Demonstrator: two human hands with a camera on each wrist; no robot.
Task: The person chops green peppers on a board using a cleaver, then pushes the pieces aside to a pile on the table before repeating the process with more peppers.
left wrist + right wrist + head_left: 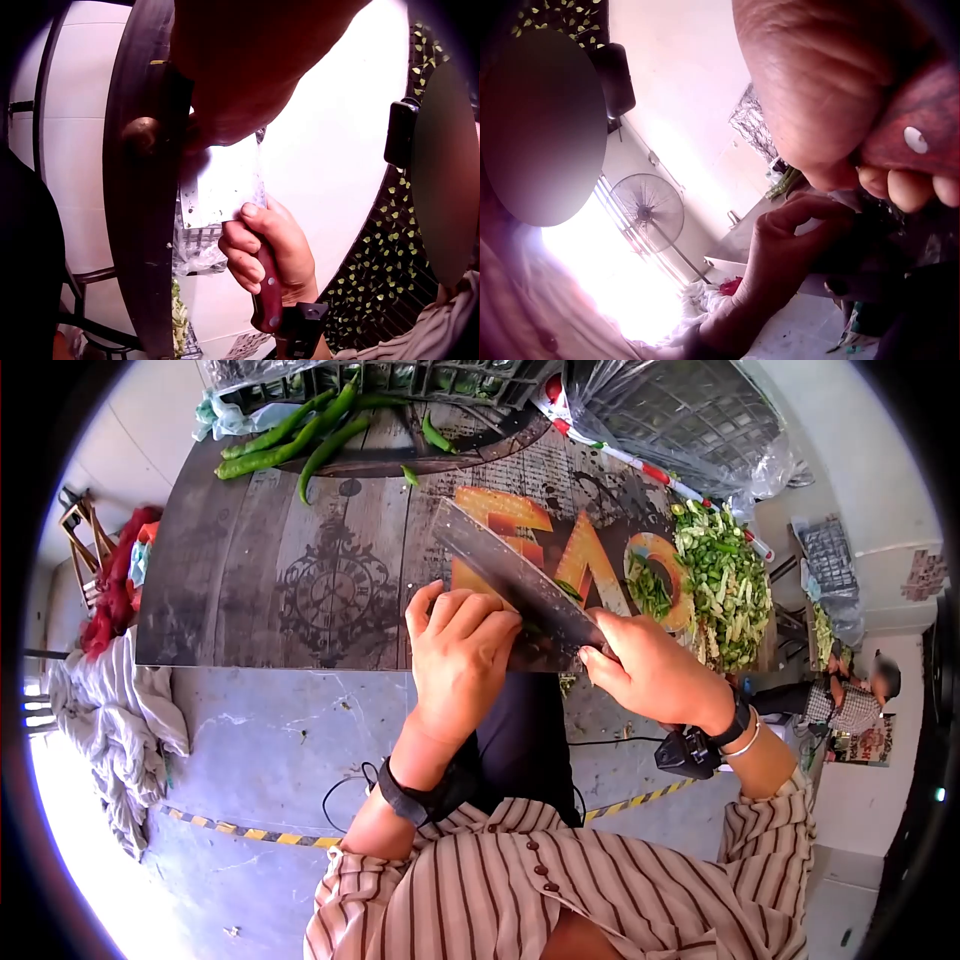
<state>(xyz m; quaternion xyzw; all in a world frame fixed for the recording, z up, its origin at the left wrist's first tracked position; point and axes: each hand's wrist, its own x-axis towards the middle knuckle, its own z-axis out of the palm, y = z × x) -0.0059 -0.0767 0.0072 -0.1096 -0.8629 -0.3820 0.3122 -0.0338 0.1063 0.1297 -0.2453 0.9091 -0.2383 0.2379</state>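
My right hand (pixel 655 670) grips the dark red handle (pixel 268 292) of a broad cleaver (pixel 515 572). The blade slants up and left over the near edge of the printed board (pixel 240 550). Beside it, my left hand (pixel 455 650) has its fingers curled down around green chilli, mostly hidden by the fingers and blade. In the right wrist view the left hand (pixel 780 247) bends its thumb and fingers together. A small heap of cut chilli (pixel 648 588) lies right of the blade, near a larger chopped pile (pixel 722 585). Whole green chillies (pixel 290 445) lie at the back left.
Black crates (pixel 470 380) and a plastic-covered crate (pixel 680 420) stand behind the board. A red and white strip (pixel 640 465) runs along the back right. Small chilli pieces (pixel 437 435) lie near the back. Another person (pixel 850 700) is at the far right. A fan (pixel 646 214) stands beyond.
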